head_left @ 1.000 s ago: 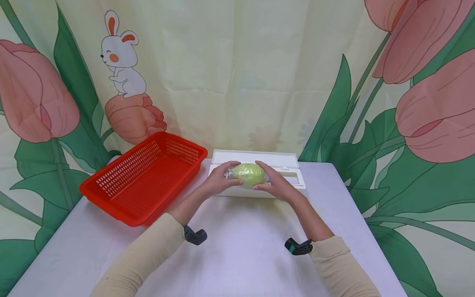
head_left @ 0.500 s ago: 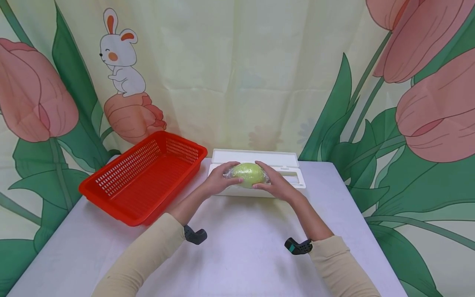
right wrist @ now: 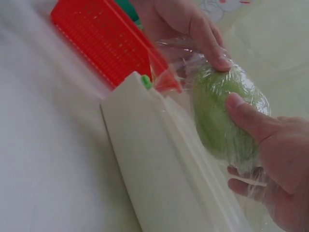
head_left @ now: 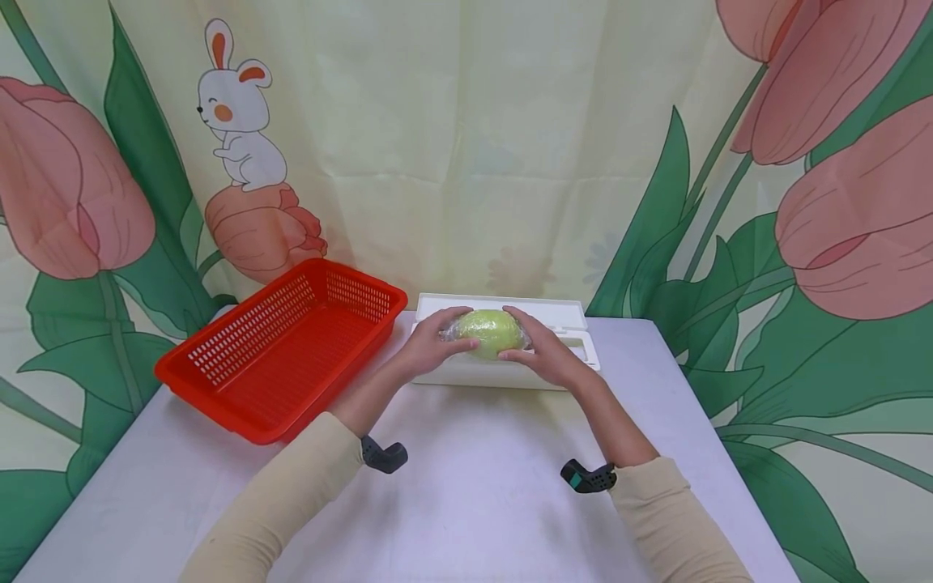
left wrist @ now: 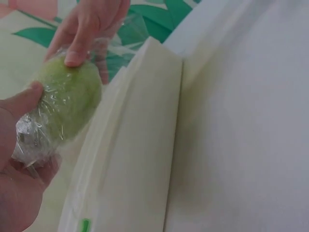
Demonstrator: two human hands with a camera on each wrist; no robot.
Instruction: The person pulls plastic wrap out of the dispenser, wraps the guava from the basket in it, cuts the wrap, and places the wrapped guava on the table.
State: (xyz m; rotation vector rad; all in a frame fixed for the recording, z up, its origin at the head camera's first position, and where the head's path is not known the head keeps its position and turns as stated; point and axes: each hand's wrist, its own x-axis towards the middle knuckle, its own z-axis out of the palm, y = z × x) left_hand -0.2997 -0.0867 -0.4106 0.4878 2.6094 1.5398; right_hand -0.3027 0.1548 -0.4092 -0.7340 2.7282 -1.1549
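Both hands hold a green oval fruit (head_left: 490,332) wrapped in clear cling film. My left hand (head_left: 433,345) grips its left end and my right hand (head_left: 550,355) its right end, thumbs on the near side. Loose film bunches at the fruit's ends, plain on the fruit (left wrist: 72,99) in the left wrist view. The fruit (right wrist: 212,113) is above a white film dispenser box (head_left: 477,375) in the head view. The box's lid (head_left: 550,312) stands raised at the back; the hands and fruit hide part of its inside. A green tab (right wrist: 146,81) shows at one end of the box.
To the left, a red plastic basket (head_left: 280,421) with slotted sides sits at an angle on the white-covered table (head_left: 481,518). Behind the table hangs a curtain (head_left: 539,162) printed with tulips and a rabbit.
Both hands have lifted the wrapped fruit slightly, up and away in the head view, within the last half second. The dispenser box and basket have stayed in place.
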